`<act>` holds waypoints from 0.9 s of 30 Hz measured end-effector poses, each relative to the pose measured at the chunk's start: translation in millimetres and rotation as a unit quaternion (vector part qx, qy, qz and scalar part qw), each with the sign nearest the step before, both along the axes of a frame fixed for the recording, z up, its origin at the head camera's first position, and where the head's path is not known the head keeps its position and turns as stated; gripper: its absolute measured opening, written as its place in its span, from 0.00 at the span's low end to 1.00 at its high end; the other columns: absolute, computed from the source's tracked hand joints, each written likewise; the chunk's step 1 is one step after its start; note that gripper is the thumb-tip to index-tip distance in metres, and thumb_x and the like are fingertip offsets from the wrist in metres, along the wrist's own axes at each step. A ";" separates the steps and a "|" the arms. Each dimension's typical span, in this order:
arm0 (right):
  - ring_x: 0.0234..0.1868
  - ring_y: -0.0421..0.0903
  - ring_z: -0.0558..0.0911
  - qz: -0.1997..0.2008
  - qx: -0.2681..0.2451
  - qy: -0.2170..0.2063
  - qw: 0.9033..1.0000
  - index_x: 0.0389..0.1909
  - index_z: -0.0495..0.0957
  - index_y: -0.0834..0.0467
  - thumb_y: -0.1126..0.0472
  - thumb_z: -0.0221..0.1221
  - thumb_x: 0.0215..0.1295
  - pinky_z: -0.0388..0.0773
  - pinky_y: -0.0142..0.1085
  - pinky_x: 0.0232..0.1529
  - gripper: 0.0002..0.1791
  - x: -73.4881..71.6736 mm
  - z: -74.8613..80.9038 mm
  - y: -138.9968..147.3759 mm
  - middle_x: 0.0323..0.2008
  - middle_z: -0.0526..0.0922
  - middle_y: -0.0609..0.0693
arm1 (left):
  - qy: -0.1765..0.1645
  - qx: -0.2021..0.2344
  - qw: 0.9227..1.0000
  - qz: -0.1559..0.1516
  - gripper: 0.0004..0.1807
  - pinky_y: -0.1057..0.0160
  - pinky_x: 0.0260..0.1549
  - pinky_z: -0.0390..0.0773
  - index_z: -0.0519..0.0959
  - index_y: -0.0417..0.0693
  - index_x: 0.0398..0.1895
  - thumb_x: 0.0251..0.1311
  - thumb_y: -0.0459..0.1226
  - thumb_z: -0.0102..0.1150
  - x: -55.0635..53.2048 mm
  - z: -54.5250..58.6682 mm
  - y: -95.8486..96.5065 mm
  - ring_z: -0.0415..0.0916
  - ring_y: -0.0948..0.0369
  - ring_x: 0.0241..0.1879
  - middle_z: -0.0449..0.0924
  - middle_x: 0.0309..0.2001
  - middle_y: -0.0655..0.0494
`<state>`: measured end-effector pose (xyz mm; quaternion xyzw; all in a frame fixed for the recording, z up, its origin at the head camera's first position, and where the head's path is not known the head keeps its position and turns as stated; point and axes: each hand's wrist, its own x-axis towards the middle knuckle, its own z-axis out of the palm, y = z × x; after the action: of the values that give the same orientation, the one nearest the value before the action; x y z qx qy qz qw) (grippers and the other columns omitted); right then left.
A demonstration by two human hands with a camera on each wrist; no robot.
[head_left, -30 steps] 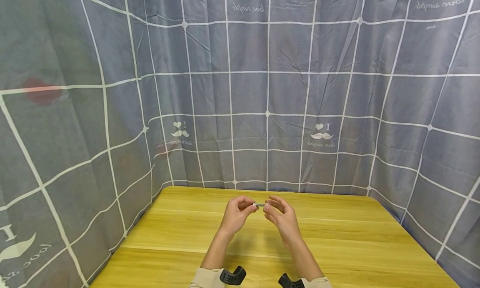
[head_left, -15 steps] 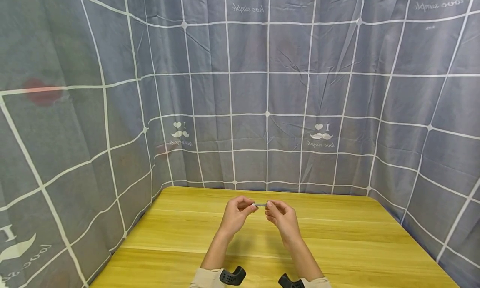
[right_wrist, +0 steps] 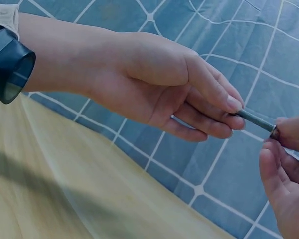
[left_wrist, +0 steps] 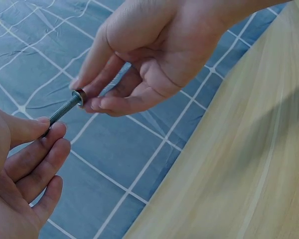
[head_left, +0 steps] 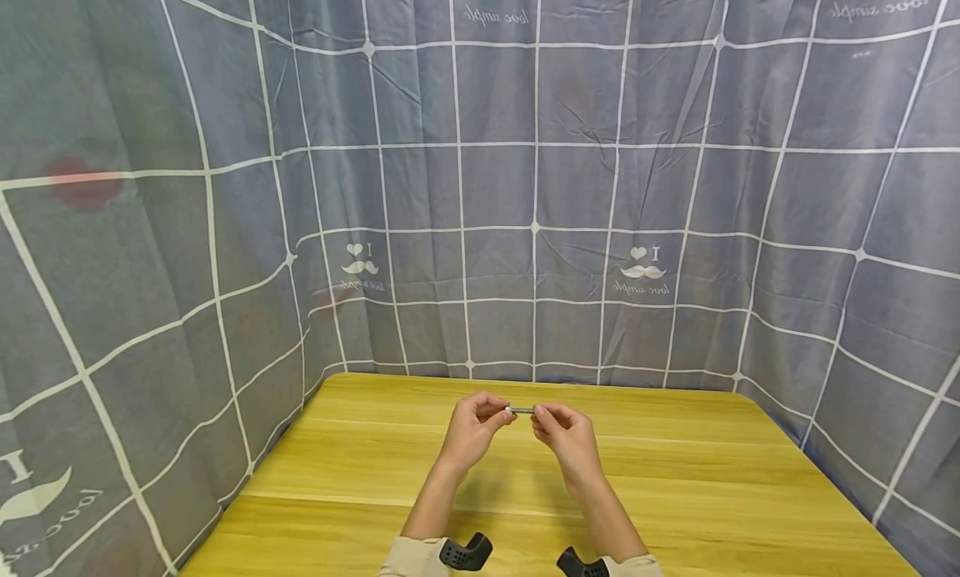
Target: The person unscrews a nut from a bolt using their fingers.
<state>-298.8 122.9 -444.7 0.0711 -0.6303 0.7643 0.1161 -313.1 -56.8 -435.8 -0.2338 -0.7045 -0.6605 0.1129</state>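
Both hands hold a short grey threaded bolt (head_left: 522,410) above the table, lying about level between them in the head view. My left hand (head_left: 467,435) pinches one end between thumb and fingers; that end is mostly hidden. At the other end my right hand (head_left: 572,445) pinches a round metal rim (left_wrist: 78,97) with thumb and fingertips. Whether this rim is the bolt's head or a nut, I cannot tell. Bare thread shows between the hands in the left wrist view. The rim touches the right fingertips in the right wrist view too.
Under the hands lies a yellow wood-grain table (head_left: 360,469). A grey curtain (head_left: 495,185) with white grid lines hangs behind it and along both sides. Black devices (head_left: 467,553) sit at the cuffs of both light sleeves.
The right hand's fingers were more spread and raised one second ago; they have drawn in around the bolt's end and shifted slightly right. The left hand stays in place.
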 end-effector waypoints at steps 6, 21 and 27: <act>0.46 0.48 0.84 0.011 0.005 0.012 1.000 0.55 0.80 0.73 0.70 0.63 0.72 0.82 0.36 0.51 0.14 0.9 -2.6 1.6 0.46 0.82 0.58 | 0.004 0.014 1.000 -0.004 0.06 0.55 0.48 0.83 0.82 0.30 0.45 0.70 0.26 0.61 0.6 -2.7 -1.4 0.86 0.45 0.45 0.87 0.42 0.39; 0.33 0.35 0.77 -0.043 -0.261 -0.120 0.957 0.66 0.65 0.79 0.70 0.48 0.81 0.76 0.20 0.38 0.20 0.7 -4.3 -11.5 0.40 0.79 0.54 | -0.032 -0.018 0.997 0.072 0.03 0.54 0.41 0.84 0.83 0.33 0.39 0.65 0.25 0.66 -6.9 -25.6 14.2 0.86 0.50 0.37 0.88 0.34 0.45; 0.41 0.39 0.76 -0.015 -0.255 -0.130 0.958 0.73 0.57 0.77 0.71 0.47 0.81 0.77 0.24 0.48 0.26 -0.5 -6.8 -2.4 0.53 0.73 0.63 | -0.047 -0.020 0.997 0.058 0.04 0.48 0.43 0.83 0.82 0.30 0.40 0.64 0.23 0.64 -7.7 -27.4 15.0 0.86 0.47 0.39 0.87 0.34 0.43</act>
<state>-299.3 120.5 -451.5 -0.0699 -0.4247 0.9007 0.0588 -320.8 -41.8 -463.2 -0.1632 -0.7343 -0.6490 0.1136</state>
